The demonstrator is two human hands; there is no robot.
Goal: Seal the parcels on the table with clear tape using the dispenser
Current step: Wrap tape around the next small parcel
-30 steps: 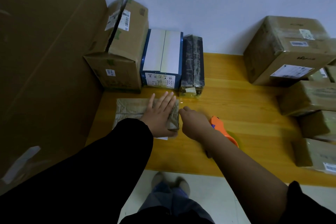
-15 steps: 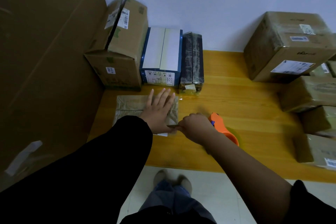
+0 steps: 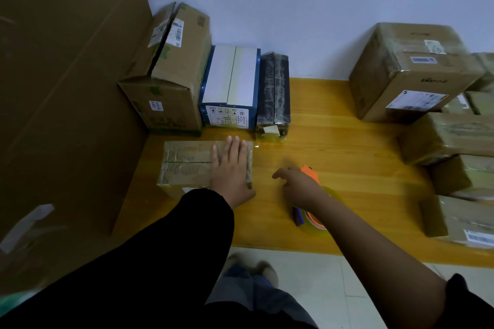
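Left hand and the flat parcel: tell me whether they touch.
Touching. The head view shows the left hand lying flat, fingers straight, on the right end of the flat parcel.

Large brown cardboard sheet (image 3: 66,88) stands upright at left; a pale strip (image 3: 26,224) is stuck low on its face. Pale blue-grey wall (image 3: 294,8) behind. Light tiled floor (image 3: 334,288) below, with two shoes (image 3: 267,272) on it and blue jeans (image 3: 254,299) above them. Green patch (image 3: 13,302) in bottom-left corner, too blurred to identify.
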